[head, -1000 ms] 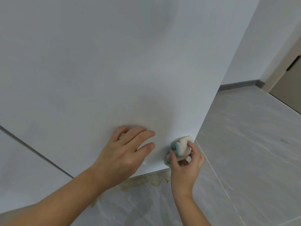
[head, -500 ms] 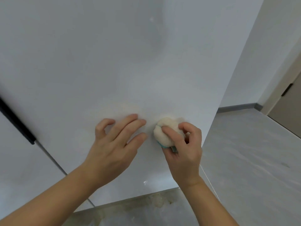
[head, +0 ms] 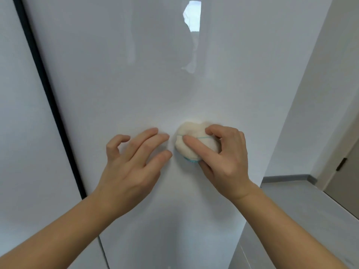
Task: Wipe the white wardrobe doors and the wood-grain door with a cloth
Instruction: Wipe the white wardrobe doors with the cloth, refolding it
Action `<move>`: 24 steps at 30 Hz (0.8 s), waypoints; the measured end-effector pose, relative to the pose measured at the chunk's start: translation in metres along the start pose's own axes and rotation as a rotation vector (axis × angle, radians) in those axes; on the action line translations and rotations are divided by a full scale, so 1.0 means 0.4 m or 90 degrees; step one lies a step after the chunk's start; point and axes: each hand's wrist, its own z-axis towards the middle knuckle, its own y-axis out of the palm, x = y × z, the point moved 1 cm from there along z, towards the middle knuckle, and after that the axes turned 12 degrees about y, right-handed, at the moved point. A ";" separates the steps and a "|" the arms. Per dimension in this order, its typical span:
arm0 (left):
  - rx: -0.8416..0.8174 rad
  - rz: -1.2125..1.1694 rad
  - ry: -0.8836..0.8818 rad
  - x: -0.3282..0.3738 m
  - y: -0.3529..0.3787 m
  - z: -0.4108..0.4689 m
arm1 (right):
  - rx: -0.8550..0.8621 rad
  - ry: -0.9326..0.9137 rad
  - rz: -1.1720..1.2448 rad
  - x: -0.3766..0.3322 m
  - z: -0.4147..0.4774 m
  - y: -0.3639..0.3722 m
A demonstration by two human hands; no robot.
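Observation:
A glossy white wardrobe door (head: 155, 74) fills most of the view. My right hand (head: 223, 160) grips a bunched cream cloth (head: 192, 140) with a teal edge and holds it against the door at mid height. Just left of the cloth, my left hand (head: 134, 164) rests on the same door with its fingers spread and loosely bent. A second white door (head: 23, 133) stands to the left, past a black vertical gap (head: 50, 98). At the far right edge a strip of the wood-grain door (head: 347, 191) shows.
A white wall (head: 314, 105) runs off to the right of the wardrobe, with a grey skirting board (head: 287, 178) at its foot. Grey tiled floor (head: 291, 230) lies at the lower right. A window reflection shows high on the door.
The view and both hands have risen from the door's bottom corner near the floor to mid height. The cloth has moved up the door in my right hand.

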 end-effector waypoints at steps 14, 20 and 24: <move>0.125 0.108 0.026 -0.476 -0.207 0.516 | 0.125 -0.157 -0.023 -0.080 0.748 -0.117; 0.124 0.129 0.015 -0.692 -0.320 0.778 | 0.133 -0.186 -0.060 -0.106 1.119 -0.197; 0.092 0.131 -0.011 -0.842 -0.408 0.966 | 0.143 -0.220 -0.055 -0.124 1.397 -0.258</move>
